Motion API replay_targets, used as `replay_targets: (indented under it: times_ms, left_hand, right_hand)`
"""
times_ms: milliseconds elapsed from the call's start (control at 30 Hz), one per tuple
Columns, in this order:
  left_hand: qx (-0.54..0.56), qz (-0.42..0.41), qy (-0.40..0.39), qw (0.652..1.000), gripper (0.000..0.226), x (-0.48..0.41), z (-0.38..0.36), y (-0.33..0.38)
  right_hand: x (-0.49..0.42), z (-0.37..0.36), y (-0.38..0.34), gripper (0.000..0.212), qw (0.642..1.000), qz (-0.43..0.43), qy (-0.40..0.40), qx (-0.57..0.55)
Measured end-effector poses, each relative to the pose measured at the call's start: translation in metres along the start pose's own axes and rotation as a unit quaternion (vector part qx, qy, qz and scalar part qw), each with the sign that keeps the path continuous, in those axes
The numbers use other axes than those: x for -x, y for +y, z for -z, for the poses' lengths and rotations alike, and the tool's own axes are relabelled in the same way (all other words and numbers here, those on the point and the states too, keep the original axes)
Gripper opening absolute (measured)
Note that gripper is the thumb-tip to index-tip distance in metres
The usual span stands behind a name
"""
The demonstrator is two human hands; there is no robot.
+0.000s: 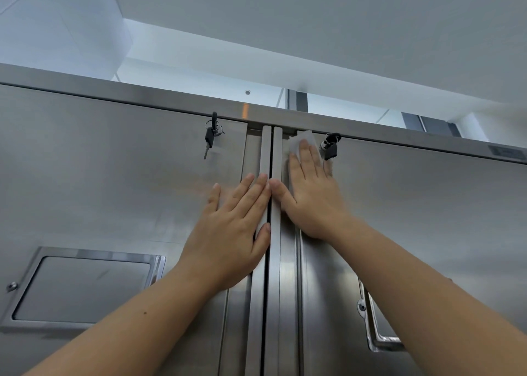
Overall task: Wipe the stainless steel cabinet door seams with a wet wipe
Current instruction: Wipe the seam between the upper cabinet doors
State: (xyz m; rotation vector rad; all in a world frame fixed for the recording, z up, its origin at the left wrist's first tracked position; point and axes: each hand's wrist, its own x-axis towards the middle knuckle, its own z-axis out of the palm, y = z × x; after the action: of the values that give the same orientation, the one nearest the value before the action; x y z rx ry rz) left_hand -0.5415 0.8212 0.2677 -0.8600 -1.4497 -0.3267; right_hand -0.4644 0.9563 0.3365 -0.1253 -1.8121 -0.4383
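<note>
**Cabinet.** Stainless steel, seen from below. The left door [114, 181] and right door [413, 204] are closed and meet at a dark vertical centre seam [270, 153]. A raised vertical edge strip runs on each side of the seam. A horizontal top rail [142, 96] spans both doors.

**Wet wipe** [298, 143]. White, lying flat against the recessed channel of the right door, just right of the centre seam and just below the top rail. Its upper part shows above the fingertips; the rest is hidden under the hand.

**Right hand** [310, 193]. Palm down, pressing the wipe onto the channel. The fingers [306, 158] are straight, close together and pointing up. The thumb is splayed left over the right edge strip.

**Left hand** [231, 233]. Flat on the left door, lower than the right hand and just left of the seam. The fingers [245, 190] are straight, slightly apart and hold nothing. The thumb lies along the left edge strip. The index fingertip is just beside the right thumb tip.

**Left keys** [211, 137]. Black-headed bunch hanging from a lock near the top of the left door.

**Right keys** [330, 147]. A similar bunch hanging from a lock on the right door, just right of the wipe.

**Recessed panel** [82, 287]. Rectangular with a polished frame, low on the left door.

**Polished bracket** [376, 333]. Low on the right door, partly hidden behind the right forearm.

**Ceiling** [313, 33]. Pale, above the cabinet.
</note>
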Motion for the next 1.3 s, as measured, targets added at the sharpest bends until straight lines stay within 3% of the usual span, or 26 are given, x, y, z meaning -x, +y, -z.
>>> replay_targets:
  times_ms: [267, 600, 867, 1033, 1300]
  left_hand:
    - [0.000, -0.001, -0.003, 1.000, 0.063, 0.000, 0.000, 0.000]
    - [-0.004, 0.016, -0.017, 1.000, 0.065, 0.001, 0.003, -0.001]
    - [0.010, -0.023, -0.029, 0.999, 0.067, 0.003, 0.005, -0.009]
    - [0.012, -0.019, -0.012, 1.000, 0.069, 0.004, 0.002, -0.008]
    - [0.011, -0.008, -0.006, 1.000, 0.069, 0.006, 0.003, -0.005]
  right_hand:
    - [-0.018, 0.006, 0.000, 0.075, 0.999, -0.014, -0.030, 0.015]
    - [0.008, -0.004, -0.001, 0.069, 0.999, 0.005, -0.001, 0.042]
    - [-0.030, 0.006, -0.007, 0.068, 0.997, -0.052, -0.008, 0.047]
    - [0.009, -0.006, -0.010, 0.067, 0.999, -0.031, 0.016, 0.027]
    - [0.028, -0.008, -0.014, 0.067, 0.999, -0.029, -0.008, 0.041]
